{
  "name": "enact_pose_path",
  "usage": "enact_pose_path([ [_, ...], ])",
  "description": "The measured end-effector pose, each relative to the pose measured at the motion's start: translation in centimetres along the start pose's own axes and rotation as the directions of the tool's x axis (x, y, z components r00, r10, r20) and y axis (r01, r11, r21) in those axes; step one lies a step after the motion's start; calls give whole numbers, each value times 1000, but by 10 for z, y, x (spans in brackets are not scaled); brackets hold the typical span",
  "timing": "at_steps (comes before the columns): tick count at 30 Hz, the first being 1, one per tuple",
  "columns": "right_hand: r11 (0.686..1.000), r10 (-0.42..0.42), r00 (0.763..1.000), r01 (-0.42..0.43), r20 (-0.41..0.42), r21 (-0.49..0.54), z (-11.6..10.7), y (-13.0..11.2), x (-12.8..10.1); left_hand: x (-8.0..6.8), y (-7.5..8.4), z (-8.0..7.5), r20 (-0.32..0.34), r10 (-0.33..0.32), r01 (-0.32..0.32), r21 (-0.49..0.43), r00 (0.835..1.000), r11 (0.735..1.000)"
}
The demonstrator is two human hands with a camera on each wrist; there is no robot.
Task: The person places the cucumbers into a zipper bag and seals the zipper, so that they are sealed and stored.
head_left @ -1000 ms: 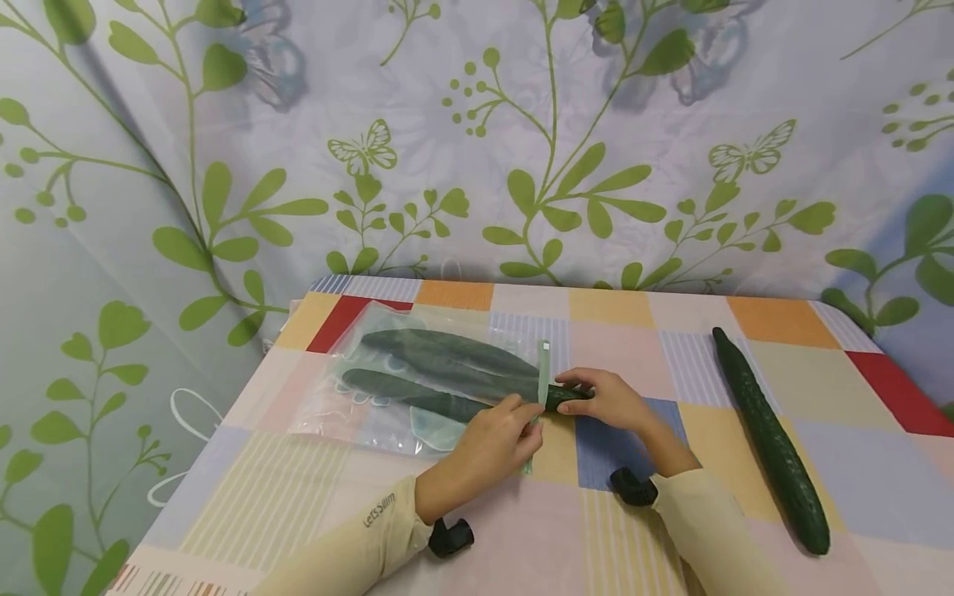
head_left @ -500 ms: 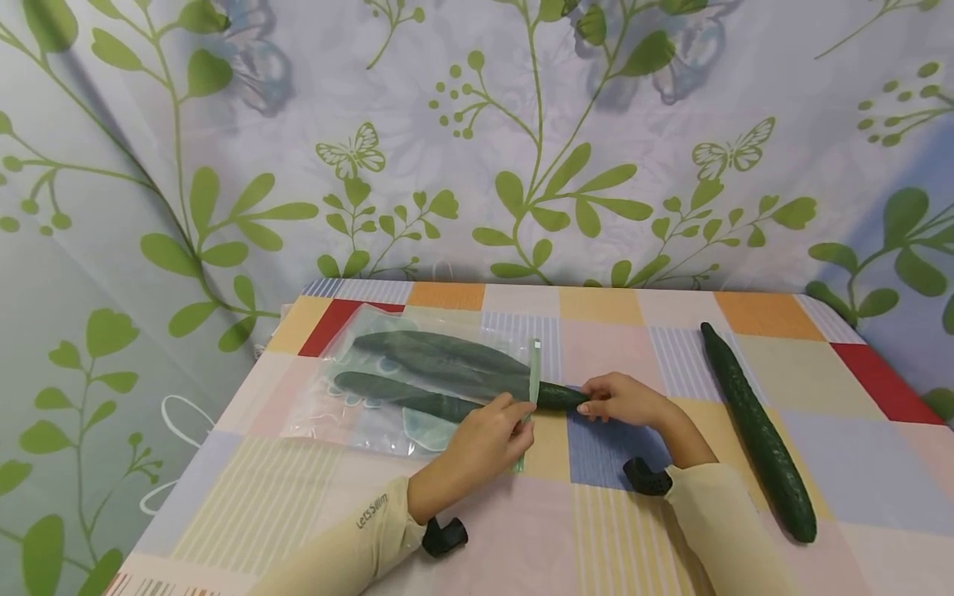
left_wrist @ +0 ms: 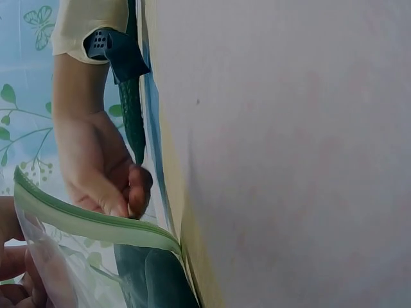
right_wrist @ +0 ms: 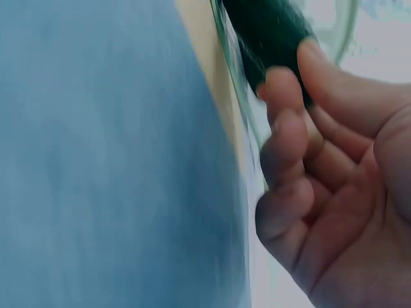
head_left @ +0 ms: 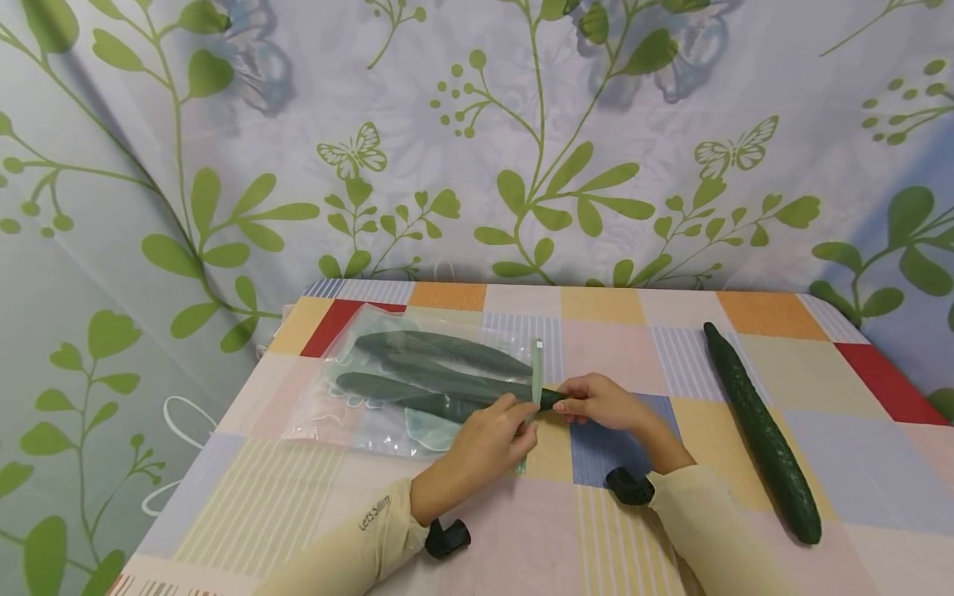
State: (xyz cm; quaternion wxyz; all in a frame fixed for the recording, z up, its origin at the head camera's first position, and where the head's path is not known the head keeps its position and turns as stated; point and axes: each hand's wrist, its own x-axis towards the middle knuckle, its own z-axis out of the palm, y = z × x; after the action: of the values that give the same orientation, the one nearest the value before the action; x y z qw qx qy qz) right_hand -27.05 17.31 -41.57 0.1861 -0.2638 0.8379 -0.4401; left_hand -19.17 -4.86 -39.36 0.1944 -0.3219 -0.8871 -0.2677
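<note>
A clear zip bag [head_left: 316,418] with a pale green zip strip [head_left: 537,364] lies flat on the table, cucumbers [head_left: 440,352] inside it. My left hand [head_left: 488,439] pinches the near side of the bag's mouth, which stands raised in the left wrist view. One cucumber [right_wrist: 273,35] lies mostly in the bag, and its end sticks out through the mouth. Thumb and fingers of my right hand [head_left: 604,403] pinch that end. The right wrist view shows the thumb on one side and the fingertips on the other.
Another cucumber [head_left: 760,430] lies loose on the right of the patchwork tablecloth [head_left: 626,530]. Behind the table hangs a leaf-patterned curtain [head_left: 417,99]. A white cord [head_left: 179,414] loops beside the table's left edge.
My right hand first shifted right to the cucumber's tip, then moved left. More of that cucumber is inside the bag now. My left hand stays at the bag's mouth.
</note>
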Motion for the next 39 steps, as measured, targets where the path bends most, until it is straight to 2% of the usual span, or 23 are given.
enact_pose_path([
  [3,1000,-11,999,9,-43,-28,10,-6,9,0,1,-1,5,4,-4,-3,1000,1000],
  [10,997,52,988,-60,-144,-51,24,-9,22,0,1,-1,0,8,-8,-1,1000,1000],
  [17,992,91,982,-104,-168,-66,25,-10,24,1,2,0,25,-18,20,-47,1000,999],
  [23,992,81,977,-98,-198,-76,27,-11,26,2,4,0,29,-43,45,-61,999,997],
  [27,989,73,978,-96,-196,-108,24,-10,22,3,5,1,43,-57,60,-69,997,996],
  [31,988,68,985,-89,-160,-125,20,-9,17,4,5,1,50,-65,68,-65,997,996],
  [39,985,134,985,-144,-108,-95,8,-4,2,7,5,0,71,-75,79,-55,995,995],
])
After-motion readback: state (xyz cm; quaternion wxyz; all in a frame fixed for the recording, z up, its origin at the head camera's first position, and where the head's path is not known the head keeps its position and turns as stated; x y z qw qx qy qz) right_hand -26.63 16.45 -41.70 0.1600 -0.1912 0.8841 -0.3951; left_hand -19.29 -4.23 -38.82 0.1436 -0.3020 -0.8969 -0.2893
